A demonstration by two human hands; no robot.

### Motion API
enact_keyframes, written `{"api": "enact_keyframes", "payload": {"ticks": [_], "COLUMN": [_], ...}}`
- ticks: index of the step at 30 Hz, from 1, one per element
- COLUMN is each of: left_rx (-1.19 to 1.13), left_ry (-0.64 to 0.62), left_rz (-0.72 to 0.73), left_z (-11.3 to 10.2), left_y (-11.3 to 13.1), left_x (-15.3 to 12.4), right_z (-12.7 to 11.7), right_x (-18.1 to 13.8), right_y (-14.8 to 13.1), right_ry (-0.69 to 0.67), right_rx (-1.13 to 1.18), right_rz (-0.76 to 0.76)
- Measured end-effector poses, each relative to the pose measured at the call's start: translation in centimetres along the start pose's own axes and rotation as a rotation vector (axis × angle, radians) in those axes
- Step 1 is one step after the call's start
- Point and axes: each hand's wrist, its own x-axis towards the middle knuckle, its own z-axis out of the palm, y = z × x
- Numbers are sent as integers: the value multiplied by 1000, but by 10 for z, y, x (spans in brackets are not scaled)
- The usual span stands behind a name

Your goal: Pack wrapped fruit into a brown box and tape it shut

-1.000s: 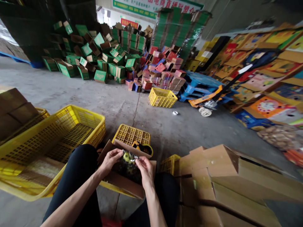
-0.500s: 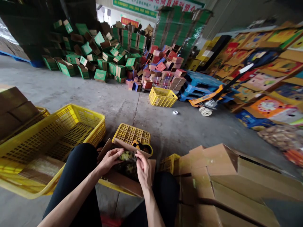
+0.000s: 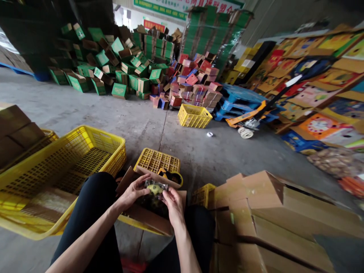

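Note:
Between my two hands is a yellow-green, roundish item in a clear plastic bag (image 3: 155,188); its exact kind is hard to make out. My left hand (image 3: 135,191) pinches the bag's left end, and my right hand (image 3: 172,201) grips its right end. Beneath them, between my knees, stands an open cardboard box (image 3: 152,219) with dark, greenish contents that I cannot identify. Behind its far flap lies a yellow-and-black tape dispenser (image 3: 170,176), on an upturned yellow crate (image 3: 157,160).
A large yellow basket (image 3: 85,132) stands at my left with flat cardboard inside. Closed cardboard boxes (image 3: 273,197) are stacked at my right. Farther off are a yellow crate (image 3: 194,116), a pallet jack (image 3: 247,119), blue pallets (image 3: 236,98) and piled green boxes (image 3: 119,90).
The bagged item has turned in my hands and shows more of its yellow-green face. My right hand has shifted slightly down and right, its fingers now over the bag's end.

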Motion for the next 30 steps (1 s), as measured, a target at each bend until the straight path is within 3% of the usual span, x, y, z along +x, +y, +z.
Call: {"api": "enact_keyframes", "payload": {"ticks": [4,9,14,18,23,30], "left_rx": [30,44,70,102,75,-140], "left_ry": [-52,9,67,39,-33,49], "left_rz": [-112,-44,14,30,19,-172], "left_z": [1,-2,-7,-4,1,-6], "left_y": [0,-4,-6,-1,2,-10], "left_x": [-3,-2,2,0,-3,4], "right_z": [1,4,1,2,4,2], "right_x": [-1,-3,3,2,-3,0], "right_y": [-8,-12,-5,-2,-5,-7], "right_ry": [-17,-37,61,39,14,45], "right_rx": [-9,2,122,149,136,52], "right_rz": [-55,-92,12,106,45,-42]}}
